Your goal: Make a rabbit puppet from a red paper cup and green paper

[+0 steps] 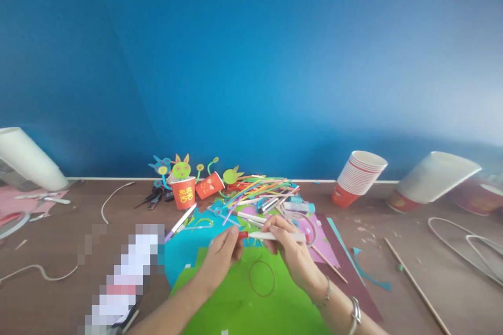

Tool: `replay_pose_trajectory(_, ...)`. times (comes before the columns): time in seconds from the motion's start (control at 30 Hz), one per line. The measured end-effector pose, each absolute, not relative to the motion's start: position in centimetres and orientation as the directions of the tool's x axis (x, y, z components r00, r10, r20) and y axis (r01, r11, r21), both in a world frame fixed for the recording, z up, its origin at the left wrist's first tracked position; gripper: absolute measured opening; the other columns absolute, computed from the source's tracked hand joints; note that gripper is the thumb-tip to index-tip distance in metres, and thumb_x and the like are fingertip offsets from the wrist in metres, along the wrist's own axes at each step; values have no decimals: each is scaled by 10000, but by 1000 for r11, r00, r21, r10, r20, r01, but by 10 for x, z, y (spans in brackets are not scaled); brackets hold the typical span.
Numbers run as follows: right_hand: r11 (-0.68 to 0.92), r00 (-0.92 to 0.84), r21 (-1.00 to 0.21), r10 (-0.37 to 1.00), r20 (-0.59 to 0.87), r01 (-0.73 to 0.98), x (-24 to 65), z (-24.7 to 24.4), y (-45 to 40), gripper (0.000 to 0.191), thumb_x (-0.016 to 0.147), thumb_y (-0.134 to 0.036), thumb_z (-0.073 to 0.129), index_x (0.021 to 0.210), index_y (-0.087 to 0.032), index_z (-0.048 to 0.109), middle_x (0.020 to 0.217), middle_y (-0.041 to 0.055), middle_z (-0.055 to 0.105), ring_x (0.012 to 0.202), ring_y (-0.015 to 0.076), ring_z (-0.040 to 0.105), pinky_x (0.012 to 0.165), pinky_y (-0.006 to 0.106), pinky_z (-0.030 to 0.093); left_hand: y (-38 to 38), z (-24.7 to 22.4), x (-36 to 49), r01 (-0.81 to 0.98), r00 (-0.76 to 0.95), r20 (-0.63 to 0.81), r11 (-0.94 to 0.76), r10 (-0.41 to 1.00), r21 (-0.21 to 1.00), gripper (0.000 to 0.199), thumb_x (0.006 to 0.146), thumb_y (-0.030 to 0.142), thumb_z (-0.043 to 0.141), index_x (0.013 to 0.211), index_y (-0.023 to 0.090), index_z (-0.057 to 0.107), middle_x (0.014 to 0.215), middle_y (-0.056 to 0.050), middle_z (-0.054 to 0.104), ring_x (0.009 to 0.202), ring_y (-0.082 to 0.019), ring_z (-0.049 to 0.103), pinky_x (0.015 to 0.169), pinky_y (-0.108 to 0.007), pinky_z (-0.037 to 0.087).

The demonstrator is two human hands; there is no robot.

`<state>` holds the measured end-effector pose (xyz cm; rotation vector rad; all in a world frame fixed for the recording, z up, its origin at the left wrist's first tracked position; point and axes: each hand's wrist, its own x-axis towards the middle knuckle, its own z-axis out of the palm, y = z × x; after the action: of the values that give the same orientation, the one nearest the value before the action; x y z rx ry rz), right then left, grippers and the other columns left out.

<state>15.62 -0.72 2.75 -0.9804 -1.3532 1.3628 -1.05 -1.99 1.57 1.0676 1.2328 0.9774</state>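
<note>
Head camera is showing the left hand pinching a red cap between thumb and fingers, while the right hand is grasping a white marker by its barrel. The marker is lying nearly level, with its tip end pointing at the cap, above the far part of the green paper. A drawn circle is showing on that sheet, just below the hands. The step in hand seems to be handling the cap at the marker's tip; whether it is coming off or going on, one cannot tell. By judgement, either motion is calling for both parts to be kept in line, with the tip clear of the paper. Behind the hands, colourful sticks are lying heaped near a decorated cup, which is standing upright.
</note>
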Motion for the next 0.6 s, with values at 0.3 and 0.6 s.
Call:
replay_pose_trajectory(0.3,-40,-312,-985,950,13,-166,148,14,-12,279,889,-374,398,708,-193,506,460,-69,394,440,93,293,466,232,238,-33,2,-12,323,259,134,-217,957,921,405,965,446,224,664,227,384,555,52,352,533,-137,360,554,-281,302)
replay_pose_trajectory(0.6,-39,-337,-979,941,31,-199,147,11,-11,285,895,-376,398,705,-192,504,453,-75,374,437,87,281,472,228,238,-31,4,-11,313,305,132,-231,943,921,383,968,426,233,679,226,386,563,52,357,524,-132,353,536,-275,297)
